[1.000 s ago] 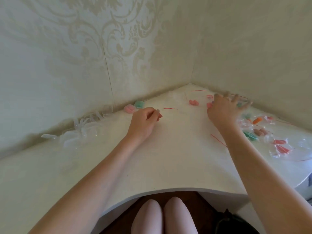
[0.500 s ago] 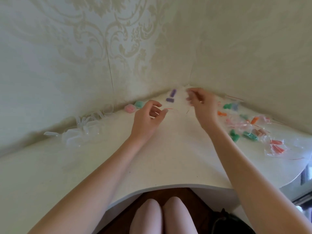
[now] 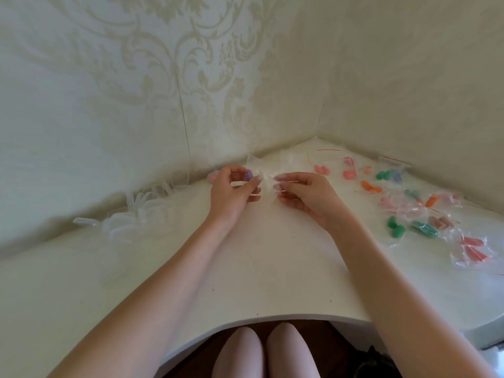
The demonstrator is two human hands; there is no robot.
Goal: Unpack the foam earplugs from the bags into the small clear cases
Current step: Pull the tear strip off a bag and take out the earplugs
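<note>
Since half a second ago, we are seeing both hands drawn together at the middle of the white corner table (image 3: pixel 272 268) — the right hand (image 3: pixel 305 196) is no longer reaching toward the back corner, and the left hand (image 3: pixel 231 192) is meeting it. Between them we are watching a small clear plastic bag (image 3: pixel 266 181) being pinched from both sides, the left fingertips curled on its left edge and the right fingertips on its right edge; a purple foam earplug (image 3: pixel 248 174) is showing just beside the left fingers, though whether it is inside the bag we cannot tell. Lying along the left wall is a cluster of small clear plastic cases (image 3: pixel 136 214), well apart from the hands. Scattered on the right are bagged and loose foam earplugs (image 3: pixel 425 227) — green, orange, pink and red.
</note>
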